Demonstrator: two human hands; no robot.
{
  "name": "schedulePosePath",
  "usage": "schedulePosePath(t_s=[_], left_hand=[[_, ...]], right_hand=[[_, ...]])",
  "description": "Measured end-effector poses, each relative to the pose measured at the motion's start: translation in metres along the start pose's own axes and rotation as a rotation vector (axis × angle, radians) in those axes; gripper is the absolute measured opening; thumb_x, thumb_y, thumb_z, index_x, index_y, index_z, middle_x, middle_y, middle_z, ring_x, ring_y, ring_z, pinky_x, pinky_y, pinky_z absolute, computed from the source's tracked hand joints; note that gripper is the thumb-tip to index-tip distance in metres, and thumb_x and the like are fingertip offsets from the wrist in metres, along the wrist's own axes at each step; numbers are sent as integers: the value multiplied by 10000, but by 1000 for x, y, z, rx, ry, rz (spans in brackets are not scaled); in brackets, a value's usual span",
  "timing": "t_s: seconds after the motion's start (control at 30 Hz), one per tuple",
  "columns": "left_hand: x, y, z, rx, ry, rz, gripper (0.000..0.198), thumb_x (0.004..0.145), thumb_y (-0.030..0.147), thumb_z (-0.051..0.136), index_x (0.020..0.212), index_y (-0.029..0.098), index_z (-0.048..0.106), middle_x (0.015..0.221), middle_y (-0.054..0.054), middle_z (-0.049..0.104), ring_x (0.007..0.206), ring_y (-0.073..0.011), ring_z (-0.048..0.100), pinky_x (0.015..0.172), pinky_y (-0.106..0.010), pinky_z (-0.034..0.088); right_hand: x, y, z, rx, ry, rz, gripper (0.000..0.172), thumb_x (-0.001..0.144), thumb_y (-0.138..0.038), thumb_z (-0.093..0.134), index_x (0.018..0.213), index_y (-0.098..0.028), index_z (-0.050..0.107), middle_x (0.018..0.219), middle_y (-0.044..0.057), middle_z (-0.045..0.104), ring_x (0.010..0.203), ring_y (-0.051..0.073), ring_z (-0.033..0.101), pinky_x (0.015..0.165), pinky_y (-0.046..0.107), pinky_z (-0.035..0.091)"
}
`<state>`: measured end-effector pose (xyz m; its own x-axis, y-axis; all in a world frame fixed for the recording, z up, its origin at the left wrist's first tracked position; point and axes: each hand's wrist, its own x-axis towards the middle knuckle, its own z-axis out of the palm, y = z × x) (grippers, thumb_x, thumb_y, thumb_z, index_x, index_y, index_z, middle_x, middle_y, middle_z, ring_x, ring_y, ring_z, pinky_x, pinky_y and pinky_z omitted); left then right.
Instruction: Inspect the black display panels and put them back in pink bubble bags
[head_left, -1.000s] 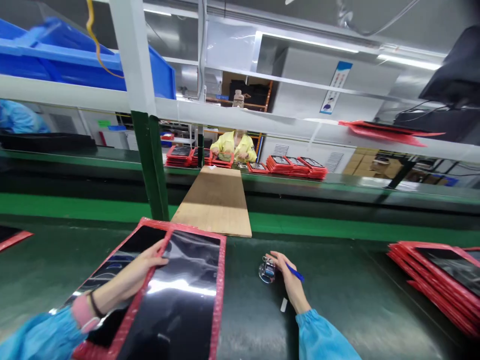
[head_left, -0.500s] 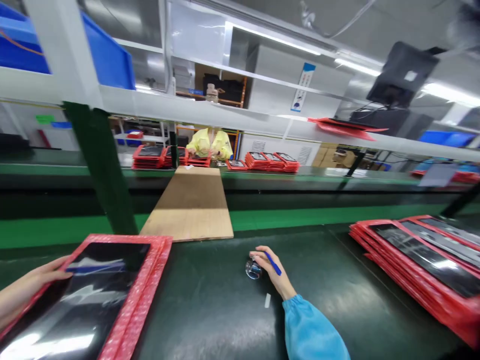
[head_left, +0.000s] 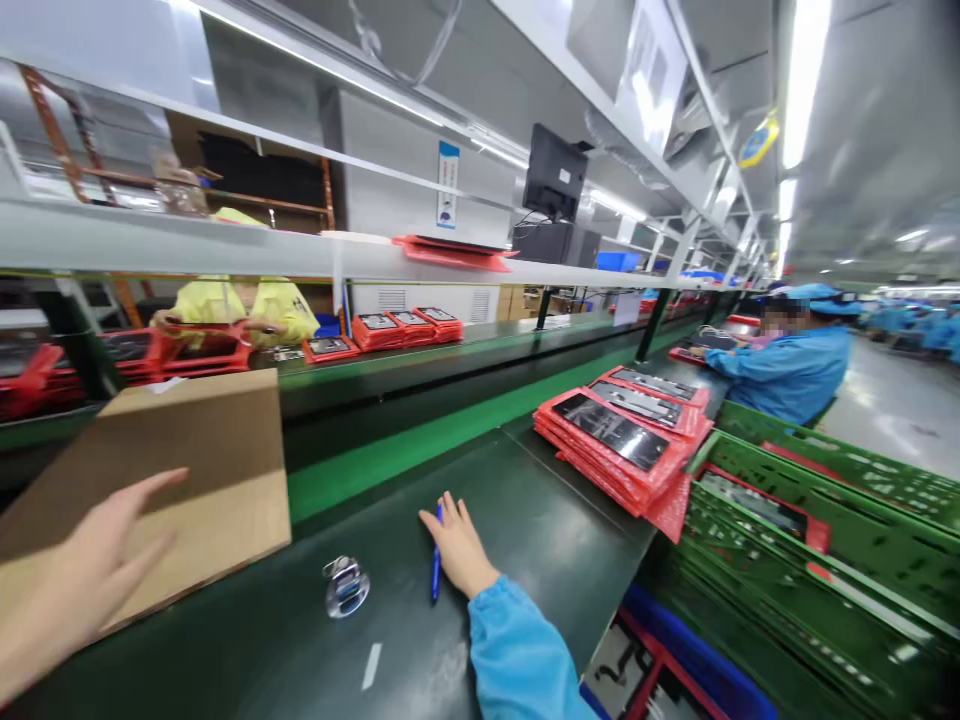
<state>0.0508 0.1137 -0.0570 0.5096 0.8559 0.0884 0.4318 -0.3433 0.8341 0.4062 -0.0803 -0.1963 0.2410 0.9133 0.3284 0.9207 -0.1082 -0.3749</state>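
My right hand [head_left: 459, 545] lies flat on the dark green bench top [head_left: 525, 520], fingers stretched, with a blue pen [head_left: 436, 562] under its thumb side. A small clear tape dispenser [head_left: 346, 587] sits just left of it. My left hand [head_left: 90, 575] hovers at the lower left with fingers spread and nothing in it, in front of a brown board [head_left: 187, 470]. A stack of red-wrapped black panels [head_left: 615, 435] lies on the bench to the right.
Green crates [head_left: 825, 530] holding a red-wrapped panel stand at the bench's right end. A person in blue [head_left: 787, 365] works further right. Across the green conveyor a person in yellow [head_left: 247, 305] handles red trays. A monitor [head_left: 553, 180] hangs above the shelf.
The view has swung right, so the red-wrapped panel under my left hand is out of sight. My left hand has let go and lifted. My right hand has flattened on the bench with the pen.
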Motion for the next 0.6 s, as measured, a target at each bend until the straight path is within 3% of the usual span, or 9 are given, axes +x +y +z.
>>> schedulePosePath(t_s=[0.03, 0.1, 0.2, 0.27, 0.33, 0.43, 0.5, 0.6], left_hand=[[14, 15, 27, 39, 104, 126, 384, 789, 430, 615, 1150, 431, 486, 1392, 172, 513, 1411, -286, 285, 1183, -489, 155], [37, 50, 85, 30, 86, 265, 437, 731, 435, 653, 1146, 353, 543, 1328, 67, 584, 1311, -300, 442, 1172, -441, 218], [70, 107, 174, -88, -145, 272, 443, 719, 360, 690, 1130, 233, 588, 1265, -62, 629, 1252, -318, 508, 1138, -414, 280], [95, 137, 232, -109, -242, 246, 397, 753, 271, 691, 1132, 195, 601, 1194, -88, 659, 1203, -289, 555, 1098, -394, 343], [123, 159, 289, -124, -303, 192, 319, 813, 233, 666, 1119, 157, 613, 1153, -104, 663, 1136, -268, 594, 1050, -431, 399], [159, 182, 372, -173, -373, 108, 291, 911, 315, 587, 1166, 175, 602, 1218, -92, 614, 1054, -231, 613, 913, -457, 507], [175, 194, 423, -234, -395, 70, 323, 913, 326, 586, 1200, 177, 584, 1232, -97, 600, 1048, -232, 614, 879, -446, 528], [189, 209, 485, -347, -408, 47, 352, 913, 335, 586, 1222, 168, 568, 1231, -101, 596, 1037, -234, 618, 860, -446, 537]], right_hand=[[1, 0, 2, -28, -17, -17, 425, 910, -249, 612, 1324, -211, 523, 1456, 109, 455, 1348, 325, 407, 1086, 615, 323], [4, -1, 5, -63, -27, -39, 521, 901, -180, 606, 1397, -244, 458, 1475, 117, 440, 1385, 352, 357, 1095, 654, 275], [7, 8, 3, -70, 27, -34, 689, 860, -78, 608, 1460, -315, 367, 1462, 133, 468, 1396, 376, 341, 1094, 676, 243], [6, 27, -6, -60, 121, 0, 698, 846, -82, 628, 1457, -301, 371, 1429, 123, 510, 1368, 348, 396, 1098, 633, 279], [-1, 58, -20, -53, 282, 92, 542, 883, -147, 613, 1392, -246, 458, 1357, 100, 570, 1286, 290, 497, 1071, 556, 367], [-26, 117, -51, -82, 649, 349, 290, 949, -261, 537, 1230, -201, 571, 1235, 87, 606, 1126, 239, 581, 982, 480, 459], [-49, 153, -72, -139, 919, 516, 323, 955, -298, 516, 1259, -191, 533, 1272, 100, 556, 1171, 272, 533, 1001, 526, 418], [-79, 190, -94, -225, 1228, 681, 466, 946, -352, 510, 1374, -196, 414, 1427, 138, 401, 1341, 352, 343, 1088, 618, 255]])
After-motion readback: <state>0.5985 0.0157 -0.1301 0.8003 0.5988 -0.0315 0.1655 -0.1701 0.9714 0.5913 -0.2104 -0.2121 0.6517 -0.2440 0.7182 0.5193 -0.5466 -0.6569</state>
